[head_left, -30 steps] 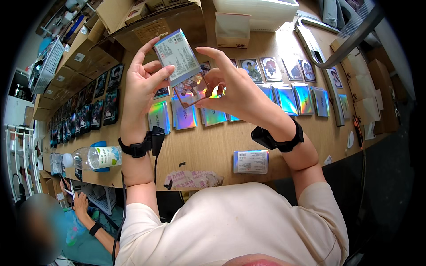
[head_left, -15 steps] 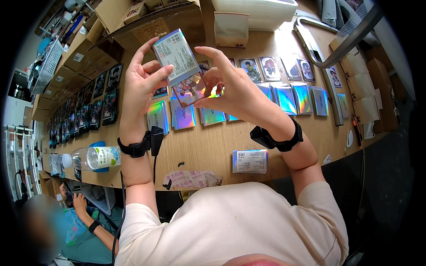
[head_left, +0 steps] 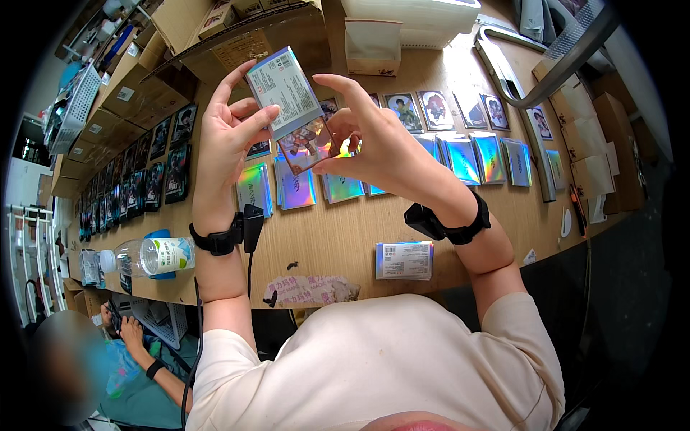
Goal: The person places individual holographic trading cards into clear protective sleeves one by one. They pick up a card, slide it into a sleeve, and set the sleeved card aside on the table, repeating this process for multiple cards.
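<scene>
In my left hand, thumb and fingers grip a shiny foil packet with a white printed label, tilted over the table. A picture card sticks out from the packet's lower end. My right hand pinches this card by its lower right side, index finger raised beside the packet. Whether the card sits inside the packet or behind it, I cannot tell. Beneath my hands runs a row of iridescent foil packet piles. Behind them lie picture cards in a row, partly covered by my hands.
A pile of labelled packets lies near the front edge. Dark packets fill the left side, near a lying water bottle. Cardboard boxes, a white bin and a metal frame border the back. A co-worker's hand shows lower left.
My hands, the packet and the card stay almost exactly where they were. At lower left, the co-worker's hands have shifted slightly.
</scene>
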